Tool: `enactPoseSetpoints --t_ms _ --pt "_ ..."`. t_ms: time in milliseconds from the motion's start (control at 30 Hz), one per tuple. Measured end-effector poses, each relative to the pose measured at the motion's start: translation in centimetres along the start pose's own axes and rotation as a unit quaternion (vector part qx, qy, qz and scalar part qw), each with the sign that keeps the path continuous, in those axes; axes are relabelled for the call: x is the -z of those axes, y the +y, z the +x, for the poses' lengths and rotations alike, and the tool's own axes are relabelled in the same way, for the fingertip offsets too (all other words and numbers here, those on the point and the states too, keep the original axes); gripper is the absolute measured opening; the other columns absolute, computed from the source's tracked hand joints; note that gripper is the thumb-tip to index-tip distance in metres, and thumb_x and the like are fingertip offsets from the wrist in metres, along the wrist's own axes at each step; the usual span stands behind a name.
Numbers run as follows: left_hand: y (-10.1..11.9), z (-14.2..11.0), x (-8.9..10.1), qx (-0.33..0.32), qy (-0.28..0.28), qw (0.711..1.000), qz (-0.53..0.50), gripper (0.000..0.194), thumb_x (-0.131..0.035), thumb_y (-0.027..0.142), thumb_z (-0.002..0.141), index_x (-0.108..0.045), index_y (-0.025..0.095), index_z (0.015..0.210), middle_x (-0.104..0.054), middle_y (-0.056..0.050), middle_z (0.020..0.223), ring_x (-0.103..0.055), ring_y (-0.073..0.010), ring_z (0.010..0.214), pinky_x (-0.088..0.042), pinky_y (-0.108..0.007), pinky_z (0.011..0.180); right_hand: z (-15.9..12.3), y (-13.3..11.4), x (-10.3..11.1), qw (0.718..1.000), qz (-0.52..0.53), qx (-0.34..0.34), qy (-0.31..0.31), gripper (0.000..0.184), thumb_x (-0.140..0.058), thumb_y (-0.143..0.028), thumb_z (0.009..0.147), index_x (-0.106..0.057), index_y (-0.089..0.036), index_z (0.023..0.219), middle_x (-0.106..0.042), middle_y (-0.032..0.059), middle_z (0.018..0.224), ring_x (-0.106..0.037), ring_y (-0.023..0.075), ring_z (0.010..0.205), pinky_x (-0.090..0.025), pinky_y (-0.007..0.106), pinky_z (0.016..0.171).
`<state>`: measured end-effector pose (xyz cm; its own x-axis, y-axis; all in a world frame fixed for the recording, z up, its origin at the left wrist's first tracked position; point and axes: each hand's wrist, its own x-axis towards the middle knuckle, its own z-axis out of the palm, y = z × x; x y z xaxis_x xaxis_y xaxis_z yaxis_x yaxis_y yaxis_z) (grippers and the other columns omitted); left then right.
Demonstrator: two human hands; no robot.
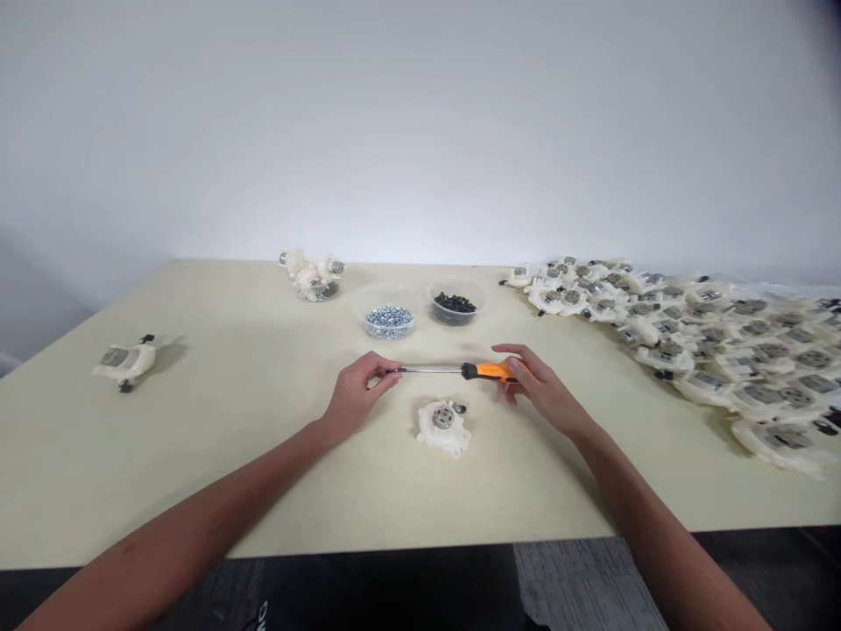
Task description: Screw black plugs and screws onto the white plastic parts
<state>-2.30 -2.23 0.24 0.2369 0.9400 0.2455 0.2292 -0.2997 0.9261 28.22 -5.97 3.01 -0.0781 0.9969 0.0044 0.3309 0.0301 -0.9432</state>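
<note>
A screwdriver (pixel 434 369) with an orange and black handle lies level across the middle, its shaft pointing left. My right hand (pixel 535 390) is closed around the end of the handle, with the index finger stretched out above it. Thumb and fingers of my left hand (pixel 358 386) pinch the dark tip of the shaft; whether a small screw sits there too is hidden. Just below the shaft, apart from both hands, a white plastic housing (pixel 430 432) with a round grey metal motor (pixel 443 417) and a small black part rests on the table.
Behind the hands stand a clear tub of silvery screws (pixel 389 321) and a clear tub of small black parts (pixel 455 304). Many similar housings (pixel 716 342) cover the right side. A few more (pixel 312 276) sit at the back left, and one housing (pixel 128 361) lies far left.
</note>
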Motion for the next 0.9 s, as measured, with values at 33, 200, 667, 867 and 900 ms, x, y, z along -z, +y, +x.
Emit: enactPoseSetpoints --t_ms 33,200,667,867,900 --pt "-0.03 -0.01 -0.02 0.002 -0.001 1.000 -0.002 0.019 -0.064 0.037 0.082 -0.067 0.019 0.088 -0.068 -0.005 0.094 -0.063 -0.0155 0.080 -0.049 -0.029 0.074 0.02 0.06 0.01 1.000 0.003 0.014 0.006 0.039 -0.051 -0.046 0.090 -0.046 -0.028 0.124 -0.062 0.0019 0.092 -0.062 0.0157 0.070 -0.051 0.037 0.073" --pt "-0.08 -0.03 -0.04 -0.003 -0.007 1.000 0.008 0.019 -0.063 0.036 0.082 -0.067 0.020 0.091 -0.068 -0.004 0.092 -0.063 -0.0156 0.081 -0.049 -0.029 0.075 0.17 0.17 -0.09 0.999 0.027 0.018 0.043 0.038 -0.049 -0.049 0.091 -0.047 -0.026 0.121 -0.058 -0.0019 0.071 -0.059 0.0156 0.060 -0.050 0.034 0.063" --pt "0.51 0.04 0.23 0.004 0.013 1.000 -0.007 0.019 -0.063 0.036 0.082 -0.068 0.019 0.091 -0.069 -0.005 0.097 -0.063 -0.0139 0.078 -0.049 -0.028 0.075 0.09 0.16 -0.29 0.999 0.044 0.019 0.006 0.039 -0.054 -0.046 0.089 -0.047 -0.030 0.124 -0.060 0.0024 0.098 -0.061 0.0148 0.071 -0.051 0.038 0.076" --pt "0.36 -0.04 0.14 -0.011 -0.001 1.000 0.013 0.019 -0.063 0.034 0.082 -0.069 0.021 0.094 -0.068 -0.005 0.095 -0.062 -0.0148 0.080 -0.048 -0.027 0.072 0.14 0.01 -0.42 0.997 0.064 -0.005 0.042 0.033 -0.045 -0.050 0.092 -0.048 -0.028 0.117 -0.053 -0.0024 0.074 -0.053 0.0126 0.053 -0.045 0.030 0.051" --pt "0.36 -0.02 0.12 -0.010 0.001 1.000 0.009 0.019 -0.064 0.034 0.082 -0.069 0.021 0.094 -0.068 -0.005 0.095 -0.062 -0.0147 0.079 -0.048 -0.027 0.071 0.13 -0.02 -0.42 0.997 0.071 -0.010 0.030 0.033 -0.047 -0.050 0.091 -0.049 -0.029 0.117 -0.054 -0.0019 0.077 -0.054 0.0126 0.054 -0.045 0.030 0.052"
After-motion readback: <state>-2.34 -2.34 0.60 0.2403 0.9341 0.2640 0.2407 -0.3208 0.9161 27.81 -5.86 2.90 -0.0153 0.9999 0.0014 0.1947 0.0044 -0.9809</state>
